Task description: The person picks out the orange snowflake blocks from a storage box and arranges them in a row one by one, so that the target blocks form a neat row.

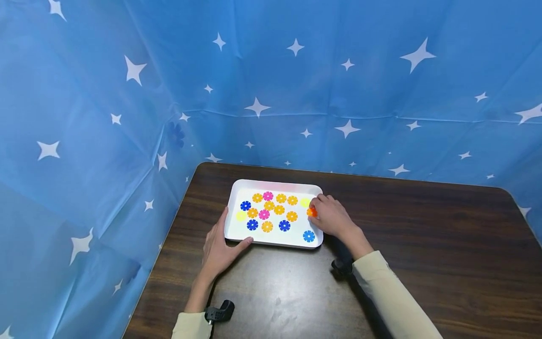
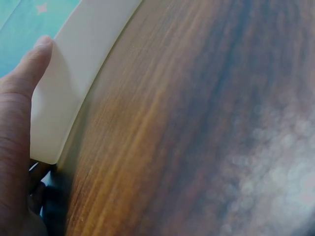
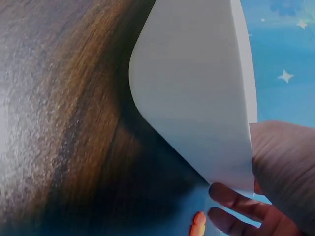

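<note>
A white tray lies on the table with several flower-shaped plastic discs, among them a light blue disc by the near right corner. My left hand grips the near left corner, fingers along the left side and thumb against the near wall. At the tray's right end my right hand pinches an orange-red disc, fingers bent down over it and partly covering it. In the right wrist view, an orange-red piece shows edge-on close to the fingertips, past the tray's wall.
Yellow-orange, pink, dark blue and yellow discs are spread over the tray floor. The dark wooden table extends to the right. A blue curtain with white stars hangs behind and to the left. Each wrist wears a black strap device.
</note>
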The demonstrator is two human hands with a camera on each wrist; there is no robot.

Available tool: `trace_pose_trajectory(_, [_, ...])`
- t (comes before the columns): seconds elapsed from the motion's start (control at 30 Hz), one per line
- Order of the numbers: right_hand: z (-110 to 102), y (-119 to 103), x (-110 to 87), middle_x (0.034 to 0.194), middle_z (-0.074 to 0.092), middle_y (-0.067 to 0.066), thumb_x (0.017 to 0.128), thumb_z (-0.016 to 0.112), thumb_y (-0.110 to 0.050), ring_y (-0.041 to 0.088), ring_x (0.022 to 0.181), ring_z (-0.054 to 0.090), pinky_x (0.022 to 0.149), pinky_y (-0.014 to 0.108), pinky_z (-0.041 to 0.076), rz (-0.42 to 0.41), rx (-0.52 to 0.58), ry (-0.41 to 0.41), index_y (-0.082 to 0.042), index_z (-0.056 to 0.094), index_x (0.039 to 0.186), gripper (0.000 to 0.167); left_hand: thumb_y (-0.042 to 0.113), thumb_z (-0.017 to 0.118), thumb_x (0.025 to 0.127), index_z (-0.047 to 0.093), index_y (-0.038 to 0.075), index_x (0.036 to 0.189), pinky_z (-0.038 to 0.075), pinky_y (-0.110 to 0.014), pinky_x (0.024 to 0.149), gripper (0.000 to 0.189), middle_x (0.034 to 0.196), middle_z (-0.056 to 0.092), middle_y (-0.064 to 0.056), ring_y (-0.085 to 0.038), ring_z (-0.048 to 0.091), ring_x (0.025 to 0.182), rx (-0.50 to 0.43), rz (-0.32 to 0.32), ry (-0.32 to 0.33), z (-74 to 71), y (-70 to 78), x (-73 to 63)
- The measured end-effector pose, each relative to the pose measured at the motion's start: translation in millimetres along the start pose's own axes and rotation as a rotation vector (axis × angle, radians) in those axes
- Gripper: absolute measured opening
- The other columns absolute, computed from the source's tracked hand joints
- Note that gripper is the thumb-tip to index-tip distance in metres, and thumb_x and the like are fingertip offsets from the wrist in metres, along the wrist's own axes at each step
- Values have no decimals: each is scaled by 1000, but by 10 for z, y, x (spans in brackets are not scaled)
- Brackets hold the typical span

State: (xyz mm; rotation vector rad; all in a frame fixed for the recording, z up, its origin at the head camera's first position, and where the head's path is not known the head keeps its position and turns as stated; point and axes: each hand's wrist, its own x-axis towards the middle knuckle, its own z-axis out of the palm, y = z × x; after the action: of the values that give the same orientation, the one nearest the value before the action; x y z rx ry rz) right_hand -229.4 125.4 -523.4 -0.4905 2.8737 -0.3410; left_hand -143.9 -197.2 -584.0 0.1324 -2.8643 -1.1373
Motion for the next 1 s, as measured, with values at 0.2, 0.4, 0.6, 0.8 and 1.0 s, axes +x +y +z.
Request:
trace_pose_trajectory(0.2, [-14, -43, 1, 116, 63, 13, 94, 73, -29, 26, 98, 54, 97, 43, 53, 22, 2, -22, -3, 63, 126, 43, 69, 75, 78, 9, 37, 164, 28, -55, 121, 113, 170, 29, -2, -32, 39, 149, -1, -6, -1, -3, 12, -2])
trace_pose_trajectory(0.4, [-8, -65, 7, 112, 64, 13, 96, 72, -27, 26, 95, 54, 95, 42, 54, 4, -18, -36, -2, 63, 122, 37, 69, 75, 78, 10, 37, 164, 28, -55, 121, 112, 170, 30, -2, -32, 40, 148, -1, -7, -1, -8, 12, -3])
trace_pose_trajectory(0.6, [-4, -79, 17, 111, 64, 14, 96, 72, -28, 26, 94, 55, 96, 42, 54, -15, -64, -46, 0, 62, 125, 41, 68, 76, 78, 9, 38, 164, 28, -55, 120, 113, 170, 30, -2, -31, 40, 149, -4, -8, -4, -15, 8, -5])
trace_pose_trajectory(0.8, [0, -78, 11, 113, 64, 15, 96, 71, -29, 25, 93, 55, 95, 41, 54, -16, -90, -38, 0, 61, 129, 46, 69, 76, 78, 9, 39, 164, 28, -54, 121, 113, 170, 30, -1, -31, 41, 148, -6, 1, -4, -8, -5, 4])
trace_pose_trajectory(1.0, [-6, -83, 5, 112, 64, 15, 96, 70, -31, 25, 91, 55, 93, 41, 53, -21, -109, -39, 1, 61, 128, 46, 68, 76, 78, 10, 38, 164, 28, -54, 120, 112, 170, 31, -1, -31, 41, 148, -13, 6, 4, 2, -22, 4])
